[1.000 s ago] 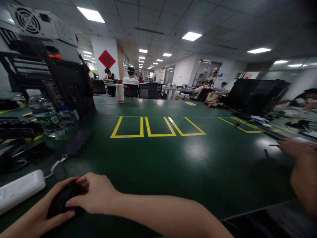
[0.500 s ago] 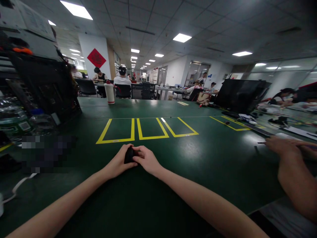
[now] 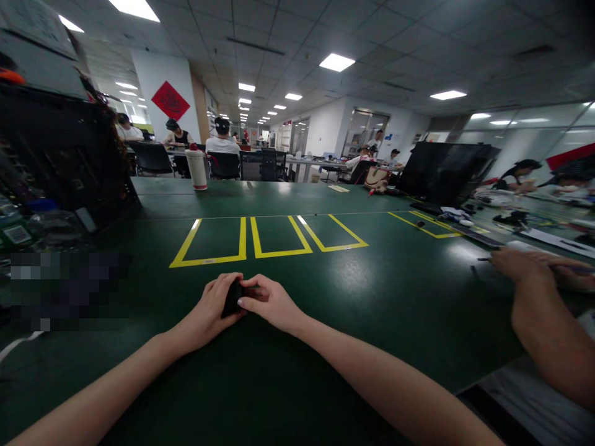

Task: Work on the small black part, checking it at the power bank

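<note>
Between my two hands is a small black object [image 3: 233, 300], mostly covered by fingers, so its kind is not clear. My left hand [image 3: 211, 310] wraps around it from the left, thumb low and fingers over the top. From the other side my right hand [image 3: 269, 300] grips it with thumb and fingertips. Both hands are low over the green tabletop [image 3: 297, 371], just in front of the yellow tape outlines [image 3: 283, 253].
A white cup [image 3: 197, 168] stands at the back left. Dark equipment [image 3: 60, 148] and bottles fill the left side. A black monitor-like box [image 3: 444, 170] is at the back right. Another person's hands [image 3: 525, 266] hold a thin tool at the right.
The whole view has shifted slightly, so the tape and cup appear further left and a bit higher. My hands keep hold of the black object, with the left hand slightly further left.
</note>
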The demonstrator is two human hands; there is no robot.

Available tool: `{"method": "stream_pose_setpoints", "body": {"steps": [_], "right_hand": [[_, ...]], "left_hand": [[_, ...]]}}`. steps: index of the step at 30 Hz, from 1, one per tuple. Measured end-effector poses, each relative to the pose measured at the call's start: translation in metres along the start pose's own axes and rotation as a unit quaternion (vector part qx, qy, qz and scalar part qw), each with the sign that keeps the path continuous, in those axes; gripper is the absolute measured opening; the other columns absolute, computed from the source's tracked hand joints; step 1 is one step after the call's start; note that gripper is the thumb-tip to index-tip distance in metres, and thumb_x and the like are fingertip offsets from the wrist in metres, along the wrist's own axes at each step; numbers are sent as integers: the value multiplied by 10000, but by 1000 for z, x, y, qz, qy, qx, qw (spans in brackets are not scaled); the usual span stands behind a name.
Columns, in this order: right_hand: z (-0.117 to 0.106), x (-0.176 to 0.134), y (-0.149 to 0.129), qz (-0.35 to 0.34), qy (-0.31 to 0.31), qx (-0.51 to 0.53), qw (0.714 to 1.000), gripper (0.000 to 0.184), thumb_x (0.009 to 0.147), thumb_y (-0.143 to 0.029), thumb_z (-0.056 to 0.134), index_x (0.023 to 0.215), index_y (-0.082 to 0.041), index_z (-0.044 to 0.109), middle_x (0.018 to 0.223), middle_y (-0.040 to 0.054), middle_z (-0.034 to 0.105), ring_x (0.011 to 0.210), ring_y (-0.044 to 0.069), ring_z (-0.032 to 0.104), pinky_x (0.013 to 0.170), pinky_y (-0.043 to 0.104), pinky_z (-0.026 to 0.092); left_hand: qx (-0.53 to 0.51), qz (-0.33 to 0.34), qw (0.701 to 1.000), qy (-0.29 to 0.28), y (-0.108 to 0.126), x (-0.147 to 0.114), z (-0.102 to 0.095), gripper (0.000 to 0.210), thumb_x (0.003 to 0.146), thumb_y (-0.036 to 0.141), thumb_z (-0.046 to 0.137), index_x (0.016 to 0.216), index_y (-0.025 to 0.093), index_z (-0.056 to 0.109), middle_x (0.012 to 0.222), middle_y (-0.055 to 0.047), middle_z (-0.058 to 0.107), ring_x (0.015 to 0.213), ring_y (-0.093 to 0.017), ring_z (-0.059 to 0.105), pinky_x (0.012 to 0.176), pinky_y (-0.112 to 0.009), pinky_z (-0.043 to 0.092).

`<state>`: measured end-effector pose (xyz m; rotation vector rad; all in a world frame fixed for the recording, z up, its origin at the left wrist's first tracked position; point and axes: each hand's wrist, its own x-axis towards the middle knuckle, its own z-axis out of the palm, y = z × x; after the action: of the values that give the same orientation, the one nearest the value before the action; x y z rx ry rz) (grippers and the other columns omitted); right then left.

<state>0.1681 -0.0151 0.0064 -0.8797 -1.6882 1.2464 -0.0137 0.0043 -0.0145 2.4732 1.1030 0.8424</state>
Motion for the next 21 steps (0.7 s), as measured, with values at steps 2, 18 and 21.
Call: {"method": "stream_pose_setpoints", "body": {"steps": [2,18,21], "right_hand": [[1,1,-1,3,6,8,1000,232,757,-245,578,972,-167,533,977,31,576,935,167,582,827,338,483],[1,3,2,16,-34,-7,999,247,755,-199,578,988,-189,497,993,20,560,952,158,569,862,352,466],[1,0,0,1,-33,-27,999,298,736,-150,587,1007,-215,481,1029,13,536,996,158,551,889,355,456]], "left_hand": [[-6,-9,1000,-2,2,-2,-1,571,742,290,572,1233,277,282,1224,-68,397,1124,-314,396,893,-505,383],[8,23,998,-52,21,0,-22,574,775,228,571,1248,248,245,1228,-86,396,1157,-273,385,969,-504,313],[7,26,998,-54,20,0,-23,558,781,217,562,1241,250,247,1212,-87,406,1143,-272,396,964,-503,318]]}}
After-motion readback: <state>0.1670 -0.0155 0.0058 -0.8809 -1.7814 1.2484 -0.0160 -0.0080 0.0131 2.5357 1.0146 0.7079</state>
